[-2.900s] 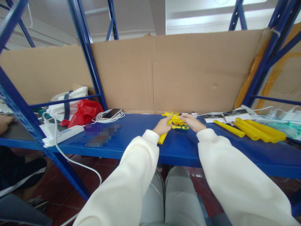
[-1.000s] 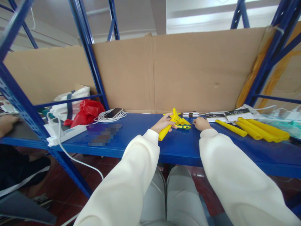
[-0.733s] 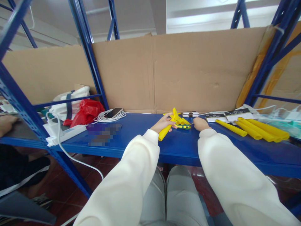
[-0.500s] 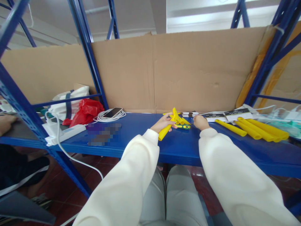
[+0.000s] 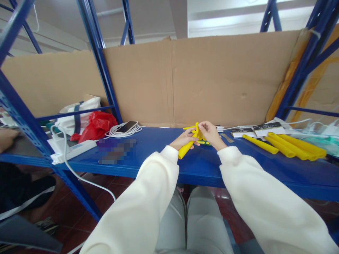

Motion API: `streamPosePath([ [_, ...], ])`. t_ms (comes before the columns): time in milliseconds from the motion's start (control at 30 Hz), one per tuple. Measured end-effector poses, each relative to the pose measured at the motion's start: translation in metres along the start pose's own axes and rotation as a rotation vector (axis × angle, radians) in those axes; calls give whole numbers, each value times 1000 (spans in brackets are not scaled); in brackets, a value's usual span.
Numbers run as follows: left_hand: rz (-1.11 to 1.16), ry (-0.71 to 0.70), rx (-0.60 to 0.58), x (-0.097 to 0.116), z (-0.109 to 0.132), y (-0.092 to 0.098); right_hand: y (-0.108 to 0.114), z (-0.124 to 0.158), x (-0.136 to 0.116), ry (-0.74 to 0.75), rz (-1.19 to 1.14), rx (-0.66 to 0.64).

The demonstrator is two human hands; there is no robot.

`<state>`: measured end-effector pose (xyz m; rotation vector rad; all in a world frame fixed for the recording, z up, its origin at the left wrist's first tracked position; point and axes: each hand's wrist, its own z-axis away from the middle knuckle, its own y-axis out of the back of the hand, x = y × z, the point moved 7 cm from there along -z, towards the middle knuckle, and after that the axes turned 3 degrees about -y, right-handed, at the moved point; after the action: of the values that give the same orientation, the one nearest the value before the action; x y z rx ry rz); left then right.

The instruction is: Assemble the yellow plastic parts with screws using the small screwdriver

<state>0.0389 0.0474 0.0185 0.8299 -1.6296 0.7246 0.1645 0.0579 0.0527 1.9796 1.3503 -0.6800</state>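
My left hand [image 5: 182,139] is closed round a yellow tube [image 5: 185,150], holding it tilted above the blue shelf [image 5: 159,158]. My right hand [image 5: 210,133] pinches the tube's split upper end, where yellow strips fan out. A green and yellow tool [image 5: 201,142] lies on the shelf just behind my hands, mostly hidden by them. A small grey flat blade [image 5: 227,138] lies on the shelf to the right of my right hand.
Several yellow tubes [image 5: 286,147] and white labelled packs [image 5: 254,129] lie at the right. A phone on a coiled white cable [image 5: 124,129], a red bag [image 5: 96,126] and a white power strip [image 5: 71,151] sit at the left. Cardboard [image 5: 201,81] backs the shelf. Another person's hand [image 5: 6,137] shows far left.
My right hand left the shelf beside the tool and came up to the top of the yellow tube. A grey blade now lies where that hand was. The left hand kept its hold.
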Motion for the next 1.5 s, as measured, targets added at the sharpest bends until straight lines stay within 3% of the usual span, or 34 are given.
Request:
streamPosePath([
  [600,16,30,-10,-3,-4,0,-4,4,9,-157,-160,-41],
  [800,42,24,-15,-2,-3,0,1,2,15,-165,-152,-21],
  [1200,9,90,-7,-7,-3,1,-3,3,25,-215,-87,-109],
  [1500,-11,98,16,-8,-2,1,0,5,25,-281,-67,-82],
])
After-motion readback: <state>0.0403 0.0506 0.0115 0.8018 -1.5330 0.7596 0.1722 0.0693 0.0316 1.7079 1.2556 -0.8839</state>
